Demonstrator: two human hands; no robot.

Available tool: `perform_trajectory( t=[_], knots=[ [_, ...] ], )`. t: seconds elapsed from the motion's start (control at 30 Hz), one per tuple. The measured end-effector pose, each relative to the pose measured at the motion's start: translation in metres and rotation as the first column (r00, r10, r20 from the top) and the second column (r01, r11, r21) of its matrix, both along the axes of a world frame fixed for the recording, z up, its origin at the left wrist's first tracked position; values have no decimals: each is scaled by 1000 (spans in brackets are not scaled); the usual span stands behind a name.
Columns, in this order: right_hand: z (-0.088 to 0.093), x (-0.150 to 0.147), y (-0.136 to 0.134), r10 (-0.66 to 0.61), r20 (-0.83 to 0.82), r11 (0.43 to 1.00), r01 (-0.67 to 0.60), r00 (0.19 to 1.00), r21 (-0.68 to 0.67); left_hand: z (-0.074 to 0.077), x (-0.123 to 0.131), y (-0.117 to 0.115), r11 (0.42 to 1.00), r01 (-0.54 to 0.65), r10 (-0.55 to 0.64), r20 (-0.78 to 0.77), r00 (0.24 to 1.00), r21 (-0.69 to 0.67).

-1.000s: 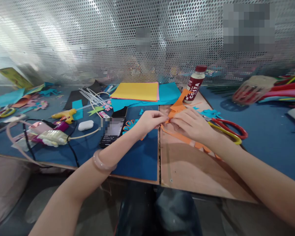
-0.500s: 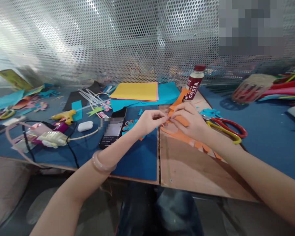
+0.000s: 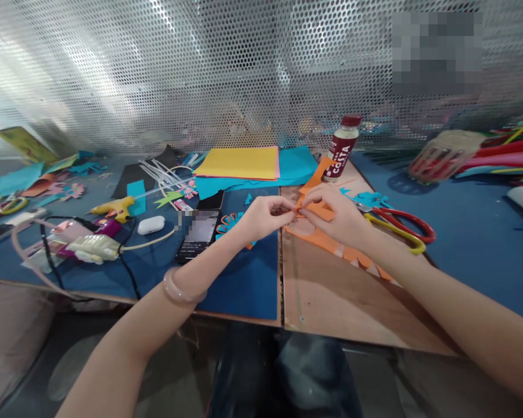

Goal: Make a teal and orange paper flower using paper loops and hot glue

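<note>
My left hand (image 3: 262, 219) and my right hand (image 3: 337, 215) meet above the table seam, their fingertips pinching a small piece of orange paper (image 3: 299, 209) between them. Behind and under my right hand lie larger orange paper scraps (image 3: 320, 174). An orange strip with cut notches (image 3: 353, 254) rests on the bare wooden board below my right wrist. Just left of my left hand, a blue and orange paper flower (image 3: 229, 223) is partly covered by that hand. Beside it lies a phone (image 3: 198, 235) with a lit screen.
A Costa bottle (image 3: 342, 148) stands behind my right hand. Red and yellow scissors (image 3: 403, 226) lie to the right. Yellow paper sheets (image 3: 239, 162) sit at the back. Leftward are a yellow glue gun (image 3: 113, 209), a white case (image 3: 151, 224) and a power strip with cables (image 3: 93, 247).
The fingers of my right hand have shifted slightly and closed nearer the left fingertips around the small orange piece. Both hands stay in nearly the same place.
</note>
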State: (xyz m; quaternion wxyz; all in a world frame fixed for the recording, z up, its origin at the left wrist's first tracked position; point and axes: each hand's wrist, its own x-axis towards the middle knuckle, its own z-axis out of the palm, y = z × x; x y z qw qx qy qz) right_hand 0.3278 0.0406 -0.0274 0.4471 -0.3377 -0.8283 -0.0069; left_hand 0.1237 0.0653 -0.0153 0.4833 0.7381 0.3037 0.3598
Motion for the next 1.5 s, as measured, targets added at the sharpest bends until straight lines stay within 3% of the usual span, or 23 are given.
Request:
perform_trajectory(
  t=[0.27, 0.57, 0.7, 0.77, 0.87, 0.93, 1.0, 1.1, 1.3, 1.5],
  knots=[
    [0, 0, -1, 12, 0, 1000, -12, 1000, 14, 0, 1, 2, 991, -8, 21, 97, 995, -134],
    [-8, 7, 6, -68, 103, 975, 44, 992, 220, -5, 2, 3, 975, 4, 36, 175, 984, -223],
    [-8, 7, 3, -91, 109, 968, 61, 990, 245, -5, 2, 3, 979, -1, 36, 168, 985, -204],
    [-6, 2, -3, -112, 10, 976, 109, 994, 186, -5, 2, 2, 982, -31, 60, 153, 986, -184],
    [-4, -9, -11, -187, -224, 981, 170, 956, -92, -5, 2, 1, 982, -75, 103, 161, 982, -173],
    [-4, -16, -14, -248, -324, 941, 147, 913, -304, -4, 3, 0, 981, -76, 107, 176, 979, -177],
    [-6, -20, -14, -284, -362, 900, 117, 888, -419, -4, 3, -1, 983, -61, 92, 180, 979, -170],
    [-8, -19, -11, -269, -387, 891, 75, 882, -448, -3, 4, -3, 985, -41, 69, 164, 984, -165],
    [-7, -14, -9, -154, -341, 925, 15, 927, -380, -3, 3, -2, 988, -54, 72, 127, 989, -143],
    [-8, -30, -23, -197, -523, 923, -23, 830, -385, -7, 5, 0, 956, -125, 195, 254, 947, -266]
  ],
)
